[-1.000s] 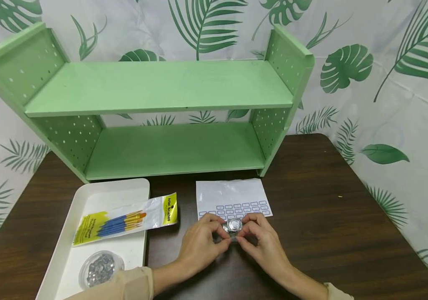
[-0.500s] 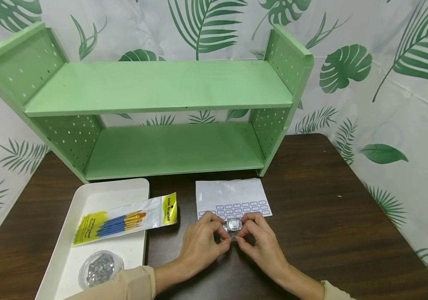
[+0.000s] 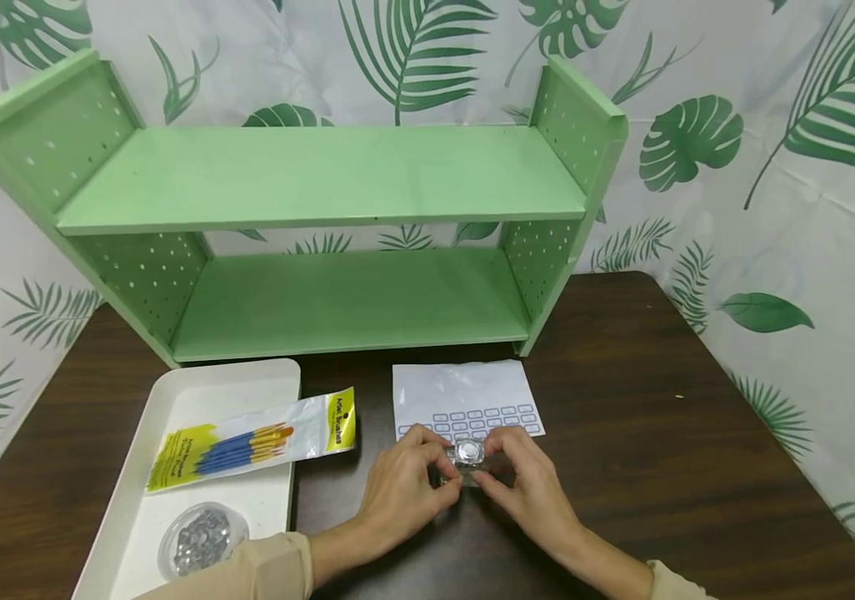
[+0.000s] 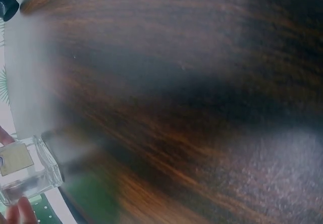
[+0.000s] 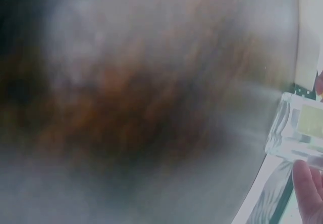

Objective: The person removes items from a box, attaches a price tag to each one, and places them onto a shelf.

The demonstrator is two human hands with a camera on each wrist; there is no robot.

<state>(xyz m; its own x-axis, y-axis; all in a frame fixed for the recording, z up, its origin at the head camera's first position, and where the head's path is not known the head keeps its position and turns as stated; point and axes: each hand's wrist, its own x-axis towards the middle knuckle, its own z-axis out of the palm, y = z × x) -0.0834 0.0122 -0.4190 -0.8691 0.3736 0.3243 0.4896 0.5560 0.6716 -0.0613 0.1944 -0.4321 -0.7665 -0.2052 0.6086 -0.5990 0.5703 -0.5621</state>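
Observation:
A small square clear glass bottle is between both hands, lying just in front of the sheet of labels. My left hand pinches its left side with thumb and index finger. On the other side, my right hand holds it with thumb low and index finger higher up. In the left wrist view, the glass bottle bears a small pale label with a blue mark. The right wrist view catches the bottle's thick base and a fingertip against its side.
A white tray at left holds a tub of shiny clear pieces and a packet of artist brushes overhanging its right edge. Behind stands a green two-tier shelf. Dark wood table extends to the right.
The right thumb and index finger have shifted very slightly to the right along the bottle. The left hand keeps its pinch, and the head view has tipped slightly.

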